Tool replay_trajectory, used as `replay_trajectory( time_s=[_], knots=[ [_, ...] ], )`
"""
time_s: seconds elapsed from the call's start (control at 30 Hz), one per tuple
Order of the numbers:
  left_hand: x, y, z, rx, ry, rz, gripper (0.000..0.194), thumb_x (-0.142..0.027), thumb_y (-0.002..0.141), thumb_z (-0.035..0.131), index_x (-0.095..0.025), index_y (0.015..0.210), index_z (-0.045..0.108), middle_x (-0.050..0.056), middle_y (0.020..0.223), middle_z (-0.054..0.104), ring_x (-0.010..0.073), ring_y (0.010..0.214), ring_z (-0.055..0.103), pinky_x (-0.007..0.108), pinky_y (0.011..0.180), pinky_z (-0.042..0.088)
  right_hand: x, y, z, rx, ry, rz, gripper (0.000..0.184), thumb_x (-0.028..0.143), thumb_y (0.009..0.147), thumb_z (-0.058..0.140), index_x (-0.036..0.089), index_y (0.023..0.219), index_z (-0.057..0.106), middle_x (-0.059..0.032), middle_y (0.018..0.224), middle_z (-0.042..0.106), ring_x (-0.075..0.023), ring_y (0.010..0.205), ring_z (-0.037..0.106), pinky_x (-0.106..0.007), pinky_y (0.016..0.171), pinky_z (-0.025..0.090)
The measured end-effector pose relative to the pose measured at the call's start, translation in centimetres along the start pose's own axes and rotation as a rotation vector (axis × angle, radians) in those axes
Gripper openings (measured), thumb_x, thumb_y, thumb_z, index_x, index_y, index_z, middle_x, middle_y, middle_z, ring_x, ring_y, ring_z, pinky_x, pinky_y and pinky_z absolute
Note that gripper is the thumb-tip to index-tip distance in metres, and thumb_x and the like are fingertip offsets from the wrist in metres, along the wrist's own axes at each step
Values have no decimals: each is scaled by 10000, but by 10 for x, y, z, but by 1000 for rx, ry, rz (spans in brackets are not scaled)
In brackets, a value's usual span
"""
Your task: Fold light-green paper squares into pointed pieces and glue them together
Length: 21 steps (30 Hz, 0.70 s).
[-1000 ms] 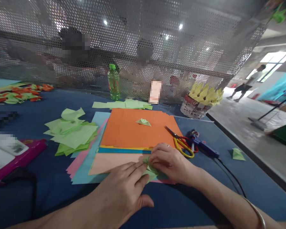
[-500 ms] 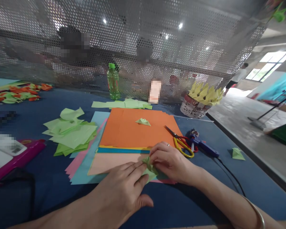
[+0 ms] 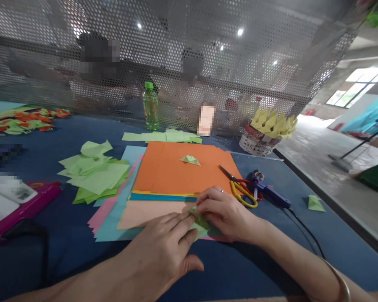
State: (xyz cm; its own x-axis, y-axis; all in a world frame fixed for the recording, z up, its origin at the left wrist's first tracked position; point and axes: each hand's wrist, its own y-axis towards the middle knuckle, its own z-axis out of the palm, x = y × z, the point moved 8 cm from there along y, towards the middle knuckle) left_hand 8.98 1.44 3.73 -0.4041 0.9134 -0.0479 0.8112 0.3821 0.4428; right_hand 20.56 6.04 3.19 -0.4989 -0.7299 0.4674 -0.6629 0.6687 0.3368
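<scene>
A small piece of folded light green paper lies at the front edge of the coloured sheets, partly hidden under my fingers. My left hand lies flat, its fingertips pressing the paper's left side and its thumb stretched apart. From the right, my right hand has curled fingers pinching the paper's upper edge. Beneath sits a stack of coloured paper with an orange sheet on top. On that sheet rests a small folded green paper piece.
Scissors and a blue glue gun with a cord lie to the right. Loose green paper squares are piled at left. A green bottle and a basket with yellow paper points stand before the perforated metal screen.
Both hands stay on the green paper in almost the same pose. The view has shifted very slightly. At the far right, a person in the background is out of view now.
</scene>
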Motion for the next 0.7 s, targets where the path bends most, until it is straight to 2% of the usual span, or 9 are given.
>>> replay_trajectory(
  time_s=[0.13,0.3,0.5,0.6,0.7],
  knots=[
    [0,-1,-1,-12,7,9,465,-496,1020,443,-120,1090,708,145,1093,732,293,1026,681,417,875,556,-2,-1,-5,-56,15,-19,212,10,861,592,189,928,684,-51,1032,622,-181,979,579,-320,879,499],
    [0,0,0,-1,9,12,464,-483,1029,434,-119,1088,715,140,1090,733,281,1021,684,406,883,557,-2,-2,-9,-52,-45,-22,229,6,836,603,195,923,700,-51,1012,632,-184,948,579,-321,847,499],
    [2,0,4,54,-24,-2,466,-482,1031,430,-118,1128,705,150,1127,722,299,1063,674,429,902,560,0,-3,-13,-69,-64,-75,159,107,896,624,216,930,734,-49,964,680,-184,916,588,-327,834,494],
    [3,-1,5,68,-37,-16,416,-467,1010,502,-120,1134,697,146,1130,720,300,1077,667,433,929,553,6,-4,-13,-25,-62,-82,242,33,829,580,208,926,716,-46,968,691,-189,914,591,-344,852,493],
    [5,-2,7,141,-82,-52,321,-386,978,592,-134,1159,675,138,1171,703,300,1106,652,428,949,544,15,-5,-12,44,-87,-73,331,-2,707,531,195,924,683,-51,988,686,-203,906,584,-367,857,498]
  ],
)
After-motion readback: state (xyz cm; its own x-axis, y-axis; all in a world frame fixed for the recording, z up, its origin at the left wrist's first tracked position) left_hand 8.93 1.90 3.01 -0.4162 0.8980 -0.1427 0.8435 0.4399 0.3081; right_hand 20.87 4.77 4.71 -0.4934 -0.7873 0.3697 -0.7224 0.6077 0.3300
